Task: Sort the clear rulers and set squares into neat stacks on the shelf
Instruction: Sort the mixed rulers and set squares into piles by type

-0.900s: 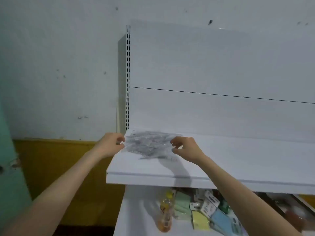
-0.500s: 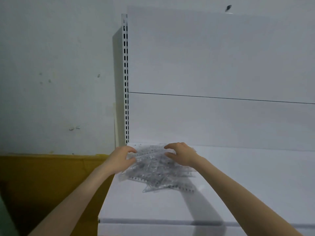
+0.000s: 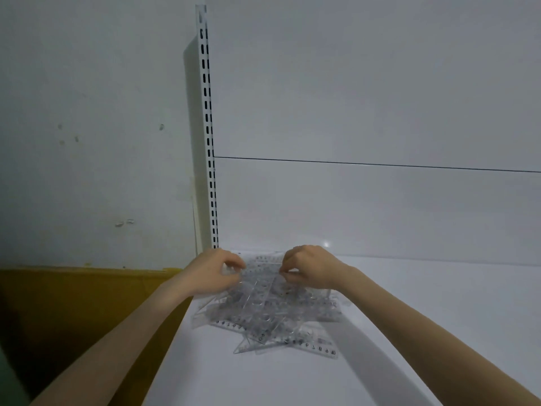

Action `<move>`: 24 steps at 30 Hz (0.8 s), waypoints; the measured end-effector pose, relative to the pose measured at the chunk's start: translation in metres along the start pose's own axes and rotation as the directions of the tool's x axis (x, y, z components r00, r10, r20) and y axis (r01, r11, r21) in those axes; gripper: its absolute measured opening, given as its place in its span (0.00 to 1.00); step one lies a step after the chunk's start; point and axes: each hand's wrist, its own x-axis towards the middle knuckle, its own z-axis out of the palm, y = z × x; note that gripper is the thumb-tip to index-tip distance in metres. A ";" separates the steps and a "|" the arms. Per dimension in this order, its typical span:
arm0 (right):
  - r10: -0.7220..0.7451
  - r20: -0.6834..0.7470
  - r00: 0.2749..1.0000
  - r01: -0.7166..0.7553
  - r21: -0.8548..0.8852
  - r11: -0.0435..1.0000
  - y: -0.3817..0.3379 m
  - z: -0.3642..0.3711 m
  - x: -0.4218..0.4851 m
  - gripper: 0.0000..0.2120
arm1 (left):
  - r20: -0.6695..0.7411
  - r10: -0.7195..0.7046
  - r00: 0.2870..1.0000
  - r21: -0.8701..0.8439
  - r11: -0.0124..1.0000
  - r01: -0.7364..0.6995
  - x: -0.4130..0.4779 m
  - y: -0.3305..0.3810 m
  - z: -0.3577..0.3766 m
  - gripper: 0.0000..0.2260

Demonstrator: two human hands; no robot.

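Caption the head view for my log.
Both hands, left and right, pinch into a jumbled pile of clear rulers on a white shelf.

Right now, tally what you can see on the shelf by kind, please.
Hands: 2, left hand and right hand
Jumbled pile of clear rulers and set squares: 1, pieces overlap too much to count
Total: 3 on the white shelf

the camera has swung in close and higher: the lower shelf's bottle and boxes are gone from sight, and the white shelf (image 3: 409, 332) now fills the near view. the pile of clear rulers and set squares (image 3: 272, 315) has spread, with more pieces fanning toward the near edge. both hands, left hand (image 3: 213, 273) and right hand (image 3: 310, 271), have curled their fingers and now pinch at the far side of the pile.
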 end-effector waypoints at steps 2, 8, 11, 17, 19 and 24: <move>-0.104 -0.167 0.981 0.089 -0.093 0.992 0.004 0.002 -0.006 0.13 | -0.012 0.014 1.000 -0.006 1.000 -0.014 0.012 0.007 -0.002 0.11; -0.099 -0.373 0.922 0.054 -0.130 0.990 0.027 -0.006 -0.042 0.06 | 0.064 0.001 0.998 0.066 0.998 -0.005 0.065 0.024 0.010 0.15; -0.043 -0.373 0.927 -0.014 -0.151 0.988 0.041 -0.018 -0.063 0.04 | 0.158 -0.024 0.987 0.093 0.996 0.009 0.084 0.031 0.018 0.19; 0.166 -0.393 0.904 -0.162 0.045 0.986 0.058 -0.029 -0.094 0.10 | 0.185 -0.068 0.980 0.081 0.995 0.054 0.097 0.035 0.027 0.19; 0.271 -0.347 0.898 -0.245 0.117 0.962 0.062 -0.031 -0.100 0.10 | 0.196 -0.084 0.977 0.093 0.993 0.066 0.099 0.038 0.028 0.20; 0.439 -0.271 0.857 -0.339 0.344 0.875 0.063 -0.030 -0.111 0.03 | 0.190 -0.081 0.978 0.138 0.989 0.055 0.096 0.044 0.035 0.07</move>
